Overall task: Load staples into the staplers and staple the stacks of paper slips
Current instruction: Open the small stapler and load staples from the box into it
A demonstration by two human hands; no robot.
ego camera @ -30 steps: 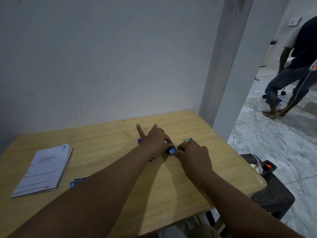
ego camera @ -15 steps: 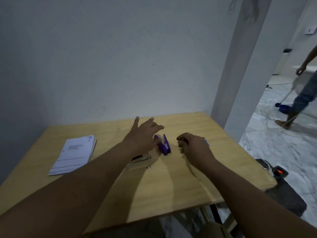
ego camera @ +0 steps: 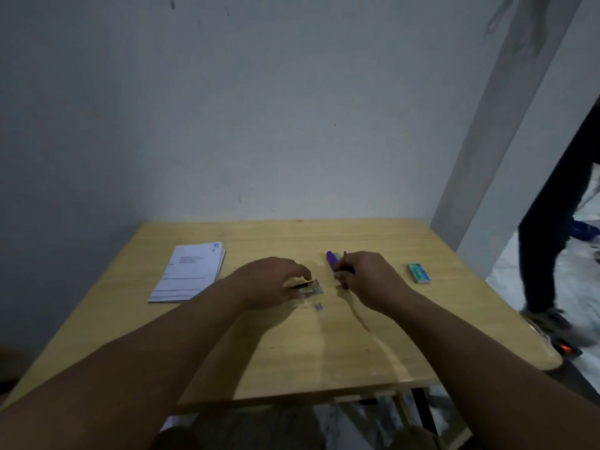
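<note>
Left hand curled, fingertips pinching a metal stapler mid-table, probably steadying it for loading; right hand closed on a purple stapler just behind; staple box toward right edge, paper slips toward left edge, untouched

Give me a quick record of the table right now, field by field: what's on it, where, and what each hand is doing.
surface: wooden table against a wall
left hand: curled over a clear stapler, grip unclear
right hand: fingers closed at the purple stapler
paper stack: far left, untouched
staple box: green, right of the right hand, apart from it
small loose piece: near the clear stapler, too small to identify
</note>
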